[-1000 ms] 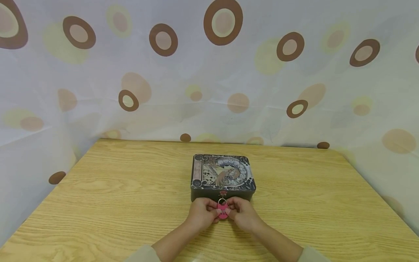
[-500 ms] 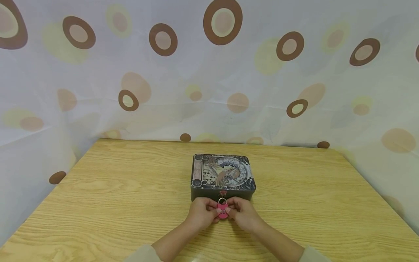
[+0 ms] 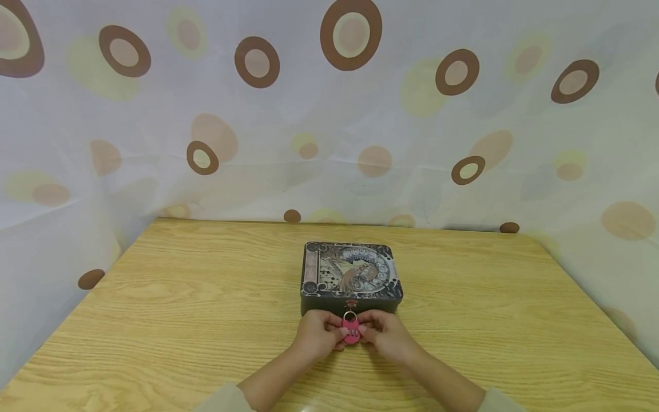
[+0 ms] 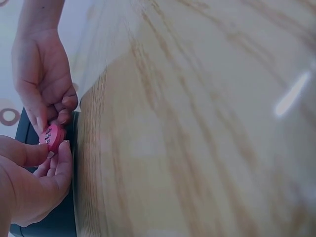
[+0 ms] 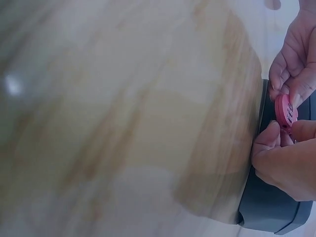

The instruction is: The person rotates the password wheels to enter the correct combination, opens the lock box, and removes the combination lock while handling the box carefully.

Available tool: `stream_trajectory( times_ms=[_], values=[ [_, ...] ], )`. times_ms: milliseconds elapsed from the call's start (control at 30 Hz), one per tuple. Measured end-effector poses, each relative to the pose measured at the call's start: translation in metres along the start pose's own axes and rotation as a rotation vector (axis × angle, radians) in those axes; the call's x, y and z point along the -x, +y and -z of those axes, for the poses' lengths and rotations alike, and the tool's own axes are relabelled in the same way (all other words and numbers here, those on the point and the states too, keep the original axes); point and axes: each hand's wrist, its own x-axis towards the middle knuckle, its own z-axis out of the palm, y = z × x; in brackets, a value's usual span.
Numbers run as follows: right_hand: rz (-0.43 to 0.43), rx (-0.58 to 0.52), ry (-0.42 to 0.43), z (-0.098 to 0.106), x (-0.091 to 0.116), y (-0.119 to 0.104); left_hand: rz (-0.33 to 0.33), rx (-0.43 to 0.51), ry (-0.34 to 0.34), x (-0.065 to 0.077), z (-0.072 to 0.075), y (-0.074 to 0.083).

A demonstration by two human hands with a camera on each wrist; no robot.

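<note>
A pink combination padlock (image 3: 351,332) with several number dials hangs by its silver shackle from the red clasp (image 3: 351,304) on the front of a dark tin box (image 3: 352,272). My left hand (image 3: 317,334) pinches the padlock's left side between thumb and fingers. From the other side my right hand (image 3: 385,336) pinches it too, its thumb at the right edge of the dials. In the left wrist view the padlock (image 4: 53,137) shows edge-on between both hands. The right wrist view shows the padlock (image 5: 285,111) close before the box's dark front wall (image 5: 276,207).
The box stands on a wood-grain table (image 3: 206,286), its lid printed with an ornate picture. Behind and beside the table hangs a pale curtain (image 3: 329,114) with brown and yellow circles.
My right thumb has shifted slightly right, off the dials, so more of them show. The left hand, padlock and box stay in place.
</note>
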Motion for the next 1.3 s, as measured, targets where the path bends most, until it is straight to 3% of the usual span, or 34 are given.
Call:
stream_trajectory(
  times_ms=[167, 400, 800, 1300],
  values=[
    [0.060, -0.016, -0.039, -0.0003, 0.0002, 0.0016, 0.016, -0.005, -0.005, -0.0009, 0.0000, -0.0003],
    [0.099, 0.005, -0.029, -0.0022, -0.0016, 0.0021, 0.014, -0.003, -0.001, -0.0010, -0.0004, -0.0006],
    [0.112, 0.008, -0.052, -0.0022, -0.0030, 0.0012, 0.009, -0.001, 0.003, -0.0006, -0.0014, 0.0001],
    [0.055, 0.028, -0.013, -0.0055, -0.0019, -0.0005, -0.013, -0.007, 0.005, -0.0009, -0.0014, -0.0018]
  ],
)
